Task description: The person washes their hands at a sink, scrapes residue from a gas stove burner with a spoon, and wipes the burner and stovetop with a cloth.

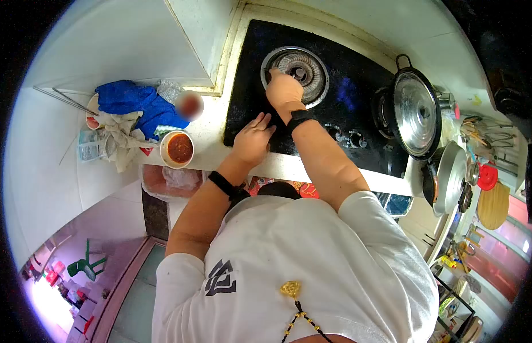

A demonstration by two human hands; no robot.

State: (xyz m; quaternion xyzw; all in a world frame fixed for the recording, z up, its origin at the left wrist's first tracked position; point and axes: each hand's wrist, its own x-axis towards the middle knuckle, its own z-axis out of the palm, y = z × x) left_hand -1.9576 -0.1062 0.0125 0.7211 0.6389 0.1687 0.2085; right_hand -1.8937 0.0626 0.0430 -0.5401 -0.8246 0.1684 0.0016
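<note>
A black glass stovetop (249, 74) lies in front of me, with a round gas burner (312, 63) set in a metal ring. Over the burner's near-left side reaches my right hand (284, 91). Its fingers are curled down at the ring; what they hold, if anything, is hidden, though something dark shows at the fingertips. My left hand (253, 141) rests at the front edge of the stovetop, fingers stretched out and holding nothing. Black bands circle both wrists. Left of that hand stands a bowl of red sauce (180, 147).
A lidded black wok (416, 111) sits on the right burner, with a large metal pan (451, 177) beside it. Blue cloth (126, 103), crumpled rags (120, 134) and a blurred reddish container (189, 106) crowd the left counter. Stove knobs (346, 137) are near my right forearm.
</note>
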